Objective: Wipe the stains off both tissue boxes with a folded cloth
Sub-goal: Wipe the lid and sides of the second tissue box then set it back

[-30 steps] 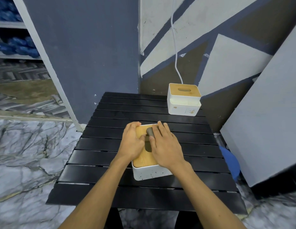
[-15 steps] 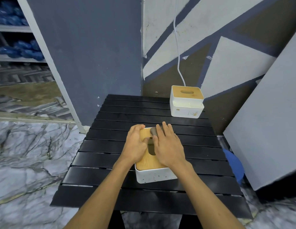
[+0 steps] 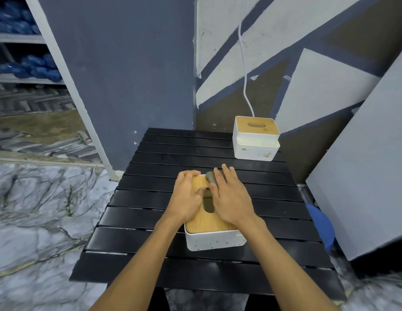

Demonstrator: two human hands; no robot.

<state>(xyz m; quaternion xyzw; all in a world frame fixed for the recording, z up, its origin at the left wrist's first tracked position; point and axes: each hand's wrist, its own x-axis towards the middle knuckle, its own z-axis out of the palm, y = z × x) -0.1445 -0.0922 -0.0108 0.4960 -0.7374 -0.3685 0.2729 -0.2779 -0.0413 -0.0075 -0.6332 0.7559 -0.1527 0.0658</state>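
Unmoved: right hand [image 3: 231,198] flat, pressing cloth [image 3: 210,177] on near box [image 3: 214,240]; left hand [image 3: 186,196] grasping it.

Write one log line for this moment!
left hand holds near tissue box | right hand presses cloth on lid | far tissue box untouched

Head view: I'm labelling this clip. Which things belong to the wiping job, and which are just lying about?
Job: near box, far box, cloth under the right hand, left hand holding the near box.
Lying about: white cable, blue thing beside the table, grey board, blue bundles on the shelf.
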